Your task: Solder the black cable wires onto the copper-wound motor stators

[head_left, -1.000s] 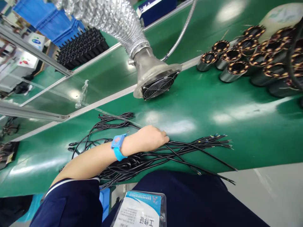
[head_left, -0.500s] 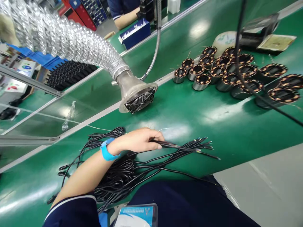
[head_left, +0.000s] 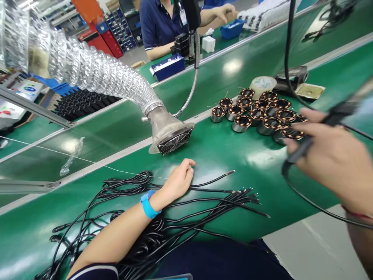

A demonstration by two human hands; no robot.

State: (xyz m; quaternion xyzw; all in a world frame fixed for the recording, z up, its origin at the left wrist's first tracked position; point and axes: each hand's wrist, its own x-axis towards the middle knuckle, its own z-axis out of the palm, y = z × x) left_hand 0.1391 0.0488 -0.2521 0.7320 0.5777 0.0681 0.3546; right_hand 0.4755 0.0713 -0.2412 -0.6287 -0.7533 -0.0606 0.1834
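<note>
My left hand (head_left: 181,179), with a blue wrist strap (head_left: 150,204), is closed with curled fingers above the black cables. A thin solder wire (head_left: 122,170) runs from the left into it; the free end is hidden. Under and beside this hand lie black cables (head_left: 204,229) with stripped coloured ends, one cable end (head_left: 230,172) pointing right. At the right my right hand (head_left: 332,155), smeared by motion, grips a soldering iron (head_left: 339,112) by its dark handle. The iron's front end points up and right, and its cord hangs below the hand.
A fume hose with a grilled fan nozzle (head_left: 175,142) hangs above the bench. Several copper-wound stators (head_left: 256,114) stand at the back right, near a roll of tape (head_left: 263,85) and an iron stand (head_left: 291,77). Across the bench a co-worker (head_left: 163,29) sits by blue bins (head_left: 169,68).
My left hand has let go of the black cable and shifted slightly. My right hand has come into view with the soldering iron. The view has tilted up, showing more of the co-worker.
</note>
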